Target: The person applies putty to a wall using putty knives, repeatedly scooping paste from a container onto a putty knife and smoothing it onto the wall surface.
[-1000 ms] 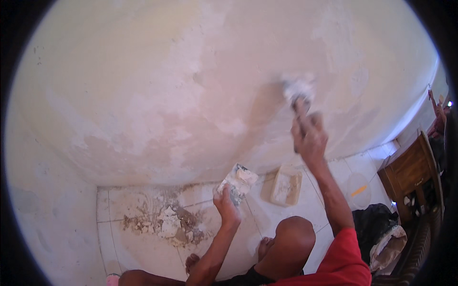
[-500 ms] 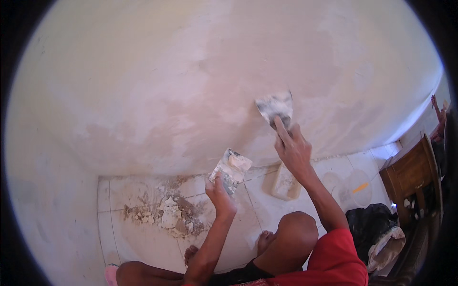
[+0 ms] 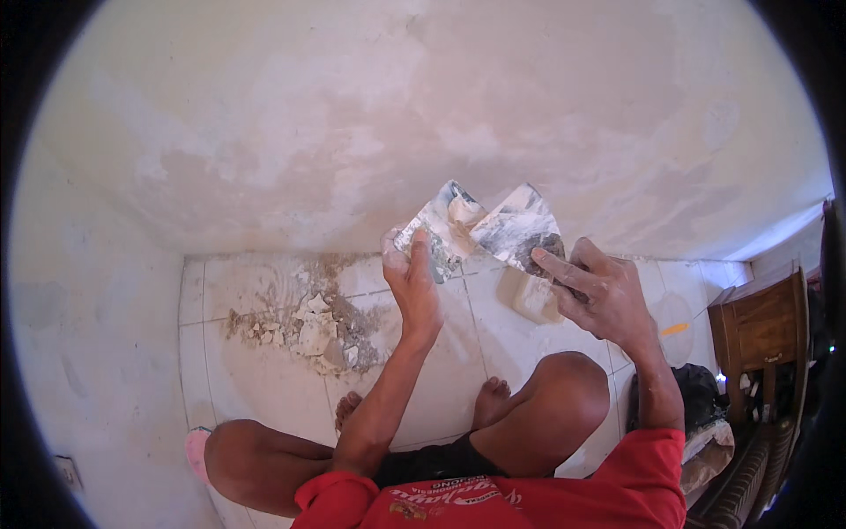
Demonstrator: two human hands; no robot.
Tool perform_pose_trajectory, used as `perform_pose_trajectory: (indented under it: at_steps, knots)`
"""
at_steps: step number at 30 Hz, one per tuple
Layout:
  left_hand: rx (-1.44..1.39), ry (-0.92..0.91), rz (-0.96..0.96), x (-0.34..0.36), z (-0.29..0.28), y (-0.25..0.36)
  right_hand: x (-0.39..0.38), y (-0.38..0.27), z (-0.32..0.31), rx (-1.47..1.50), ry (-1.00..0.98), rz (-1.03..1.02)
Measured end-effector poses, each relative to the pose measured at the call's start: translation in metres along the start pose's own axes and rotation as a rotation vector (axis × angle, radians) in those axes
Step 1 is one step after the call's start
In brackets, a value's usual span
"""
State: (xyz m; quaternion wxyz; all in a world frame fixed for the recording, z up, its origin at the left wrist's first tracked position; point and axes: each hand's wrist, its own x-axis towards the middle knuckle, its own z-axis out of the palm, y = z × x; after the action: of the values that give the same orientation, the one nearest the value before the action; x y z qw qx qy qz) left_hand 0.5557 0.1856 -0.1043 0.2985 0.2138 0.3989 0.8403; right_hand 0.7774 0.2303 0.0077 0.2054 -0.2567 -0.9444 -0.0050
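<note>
My left hand (image 3: 412, 286) grips a flat metal putty blade (image 3: 430, 231), thumb on top, with pale putty (image 3: 464, 212) smeared across it. In my right hand (image 3: 608, 291) is a putty knife (image 3: 522, 219), its wide blade streaked white and its index finger laid along the dark base of the blade. The two blades meet or overlap at their inner edges, in front of the lower wall; whether they press together I cannot tell. Behind them the wall (image 3: 352, 132) carries patchy pinkish-grey and whitish plaster.
Broken plaster chips (image 3: 322, 339) and dust lie on the white floor tiles (image 3: 432, 370) by the wall. A pale rectangular container (image 3: 533, 298) sits beneath my right hand. To the right are a black bag (image 3: 683, 397), an open sack (image 3: 708, 454) and a wooden cabinet (image 3: 762, 322).
My right hand has drawn the putty knife down from the wall to the blade in my left hand. The whole view has shifted, showing more of my shirt and legs.
</note>
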Motion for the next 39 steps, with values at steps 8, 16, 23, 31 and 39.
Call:
perform_pose_trajectory:
  at_steps: [8, 16, 23, 31, 39]
  knots:
    - [0.130, 0.029, 0.158, 0.007, -0.007, 0.004, -0.003, 0.001, -0.009, -0.175, -0.037, 0.020]
    - [0.076, 0.131, 0.116, 0.020, -0.010, 0.015, 0.081, 0.043, 0.013, -0.265, 0.760, 0.105]
    - [0.087, 0.111, 0.084, 0.022, -0.019, 0.007, 0.131, 0.088, 0.063, -0.442, 0.848, 0.137]
    - [0.081, 0.140, 0.040, 0.021, -0.023, 0.002, 0.069, 0.074, 0.096, -0.172, 0.785, 0.306]
    - [0.022, 0.097, -0.002, 0.023, -0.028, -0.012, 0.141, 0.044, 0.057, 0.004, 0.987, 0.360]
